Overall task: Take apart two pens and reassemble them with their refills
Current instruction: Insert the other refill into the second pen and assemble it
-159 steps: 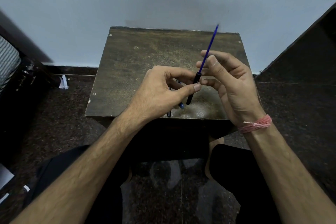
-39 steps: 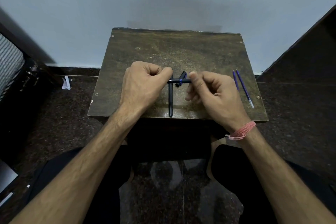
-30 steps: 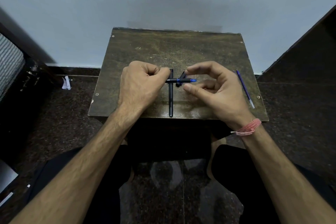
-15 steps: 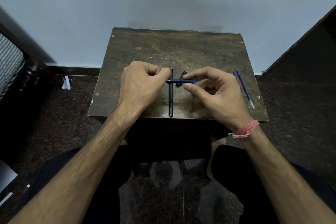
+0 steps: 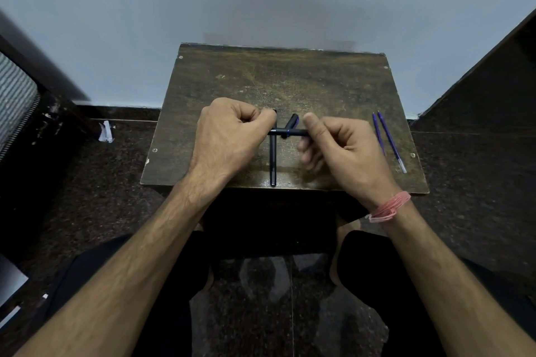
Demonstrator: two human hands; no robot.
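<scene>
Over the middle of the small wooden table (image 5: 290, 81) we've got both hands working one black pen (image 5: 285, 132) held level, crosswise. Our left hand (image 5: 229, 136) curls its fingers round one end of that pen, and our right hand (image 5: 339, 148) pinches the other end between thumb and forefinger; its lower fingers are blurred, so we cannot tell how they lie. A thin blue ring shows on the barrel, and there is a trace of pale lettering near the left hand, too small for us to read. Beneath the held pen a long black barrel (image 5: 273, 162) lies flat on the table, pointing at the near edge and reaching almost to it. Just behind the held pen a short black piece with a blue band (image 5: 291, 123) lies at a slant, partly hidden by the pen crossing in front. Over by the right edge two blue refills (image 5: 390, 140) rest side by side, well apart from the hands, the longer one ending in a clear tip near the front right corner. A pink thread band (image 5: 388, 207) circles our right wrist. Off the table, a scrap of white paper (image 5: 106, 132) sits on the dark floor by the left wall, and a pale blue wall (image 5: 261, 3) stands behind the far edge.
</scene>
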